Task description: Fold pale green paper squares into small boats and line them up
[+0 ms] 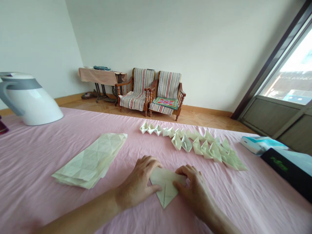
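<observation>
A partly folded sheet of pale paper lies on the pink cloth in front of me, its pointed corner toward me. At its left edge my left hand grips it, thumb on top and fingers curled behind. My right hand pinches the opposite edge the same way. Left of my hands is a stack of creased paper sheets. Beyond my right hand stand several folded paper boats in slanting rows.
A white and grey jug stands at the left on the pink-covered table. On the right are a blue and white packet and a black box. Past the table are two wooden chairs and a cloth-covered stand.
</observation>
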Demonstrator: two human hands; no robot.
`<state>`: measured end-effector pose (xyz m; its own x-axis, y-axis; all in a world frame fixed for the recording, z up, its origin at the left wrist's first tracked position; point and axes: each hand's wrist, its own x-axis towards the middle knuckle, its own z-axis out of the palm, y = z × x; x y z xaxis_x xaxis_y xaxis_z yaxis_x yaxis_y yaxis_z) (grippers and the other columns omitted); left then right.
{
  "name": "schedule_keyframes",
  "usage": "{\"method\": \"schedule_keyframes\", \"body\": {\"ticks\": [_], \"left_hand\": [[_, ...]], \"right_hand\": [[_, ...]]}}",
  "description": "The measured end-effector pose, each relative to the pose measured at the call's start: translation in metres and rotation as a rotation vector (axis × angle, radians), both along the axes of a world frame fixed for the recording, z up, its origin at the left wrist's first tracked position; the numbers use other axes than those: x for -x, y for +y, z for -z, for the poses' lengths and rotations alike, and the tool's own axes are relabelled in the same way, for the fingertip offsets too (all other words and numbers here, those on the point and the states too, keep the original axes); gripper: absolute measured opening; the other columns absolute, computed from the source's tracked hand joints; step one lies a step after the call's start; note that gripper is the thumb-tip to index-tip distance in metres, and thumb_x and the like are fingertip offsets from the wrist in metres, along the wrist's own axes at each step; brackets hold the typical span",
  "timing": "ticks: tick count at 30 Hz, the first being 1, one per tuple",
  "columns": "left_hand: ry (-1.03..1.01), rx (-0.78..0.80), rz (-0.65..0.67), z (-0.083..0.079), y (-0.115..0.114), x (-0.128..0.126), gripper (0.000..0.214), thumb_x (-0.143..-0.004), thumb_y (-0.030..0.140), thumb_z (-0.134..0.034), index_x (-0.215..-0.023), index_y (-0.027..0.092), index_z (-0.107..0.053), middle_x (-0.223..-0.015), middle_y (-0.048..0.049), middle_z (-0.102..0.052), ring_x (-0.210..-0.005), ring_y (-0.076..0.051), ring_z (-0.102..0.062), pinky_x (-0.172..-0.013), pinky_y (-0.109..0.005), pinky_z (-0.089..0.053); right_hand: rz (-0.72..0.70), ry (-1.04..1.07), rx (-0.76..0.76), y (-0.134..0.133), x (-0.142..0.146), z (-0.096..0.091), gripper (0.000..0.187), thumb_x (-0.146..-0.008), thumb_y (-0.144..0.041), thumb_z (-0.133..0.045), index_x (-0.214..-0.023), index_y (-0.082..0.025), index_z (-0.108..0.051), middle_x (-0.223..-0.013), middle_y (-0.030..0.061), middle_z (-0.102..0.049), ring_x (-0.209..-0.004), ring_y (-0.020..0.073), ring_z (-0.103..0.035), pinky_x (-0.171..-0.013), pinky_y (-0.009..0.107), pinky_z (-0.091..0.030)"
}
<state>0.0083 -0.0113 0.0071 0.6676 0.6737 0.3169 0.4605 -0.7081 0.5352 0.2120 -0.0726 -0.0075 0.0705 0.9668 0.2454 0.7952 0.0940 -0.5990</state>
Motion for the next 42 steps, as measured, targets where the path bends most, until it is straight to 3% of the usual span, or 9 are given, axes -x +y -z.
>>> {"method": "schedule_keyframes", "body": {"ticks": [4, 9, 14, 19, 24, 34, 42], "left_hand": [[-0.010, 0.016, -0.002, 0.003, 0.006, 0.000, 0.061, -0.071, 0.012, -0.078, -0.124, 0.025, -0.052, -0.117, -0.0049, -0.060, -0.110, -0.025, -0.052, -0.097, -0.043, -0.037], [-0.023, 0.029, -0.010, 0.001, 0.010, -0.005, 0.043, -0.068, 0.006, -0.079, -0.105, 0.021, -0.064, -0.100, -0.0020, -0.066, -0.098, -0.023, -0.057, -0.089, -0.038, -0.041], [-0.017, 0.020, -0.013, 0.004, 0.014, -0.005, 0.024, -0.069, 0.002, -0.076, -0.084, 0.019, -0.068, -0.086, 0.0002, -0.065, -0.088, -0.019, -0.058, -0.083, -0.033, -0.040], [0.000, 0.001, 0.006, 0.006, 0.015, -0.006, 0.017, -0.075, 0.004, -0.070, -0.082, 0.020, -0.070, -0.081, -0.0002, -0.065, -0.086, -0.019, -0.058, -0.081, -0.032, -0.040], [0.032, 0.002, 0.073, 0.003, 0.015, -0.005, 0.017, -0.079, 0.005, -0.066, -0.075, 0.021, -0.071, -0.073, 0.0017, -0.063, -0.080, -0.016, -0.059, -0.080, -0.031, -0.038], [0.118, -0.113, 0.223, -0.004, 0.016, 0.002, 0.025, -0.089, 0.003, -0.055, -0.087, 0.021, -0.071, -0.078, 0.0010, -0.062, -0.081, -0.016, -0.057, -0.084, -0.035, -0.028], [0.293, -0.325, 0.388, -0.013, 0.019, 0.013, 0.022, -0.096, 0.009, -0.045, -0.096, 0.018, -0.065, -0.088, -0.0037, -0.064, -0.084, -0.019, -0.055, -0.084, -0.035, -0.032]], "right_hand": [[-0.008, 0.053, 0.000, 0.001, 0.001, 0.004, 0.015, -0.070, -0.011, -0.056, -0.072, -0.024, -0.064, -0.076, -0.0007, -0.063, -0.075, 0.0191, -0.057, -0.071, 0.032, -0.037], [-0.019, 0.070, 0.010, -0.001, 0.004, 0.005, 0.016, -0.074, -0.011, -0.056, -0.065, -0.023, -0.062, -0.071, -0.0019, -0.062, -0.071, 0.0172, -0.059, -0.072, 0.031, -0.039], [-0.053, 0.003, -0.035, -0.003, 0.002, 0.007, 0.018, -0.080, -0.017, -0.054, -0.073, -0.026, -0.069, -0.073, -0.0002, -0.065, -0.074, 0.0184, -0.060, -0.073, 0.033, -0.038], [-0.136, -0.043, -0.066, -0.002, -0.005, 0.017, 0.023, -0.083, -0.020, -0.055, -0.091, -0.030, -0.074, -0.078, 0.0006, -0.066, -0.076, 0.0179, -0.061, -0.069, 0.032, -0.038], [-0.138, -0.039, -0.121, -0.006, -0.001, 0.016, 0.027, -0.084, -0.015, -0.055, -0.092, -0.032, -0.074, -0.078, -0.0001, -0.066, -0.076, 0.0169, -0.060, -0.073, 0.033, -0.038], [-0.202, -0.132, -0.138, -0.015, 0.000, 0.005, 0.027, -0.087, -0.012, -0.053, -0.088, -0.030, -0.072, -0.081, 0.0006, -0.063, -0.076, 0.0180, -0.054, -0.068, 0.031, -0.037], [-0.208, -0.311, -0.120, -0.025, 0.001, -0.001, 0.026, -0.076, -0.006, -0.049, -0.084, -0.025, -0.065, -0.087, 0.0029, -0.062, -0.078, 0.0206, -0.054, -0.067, 0.033, -0.039]]}}
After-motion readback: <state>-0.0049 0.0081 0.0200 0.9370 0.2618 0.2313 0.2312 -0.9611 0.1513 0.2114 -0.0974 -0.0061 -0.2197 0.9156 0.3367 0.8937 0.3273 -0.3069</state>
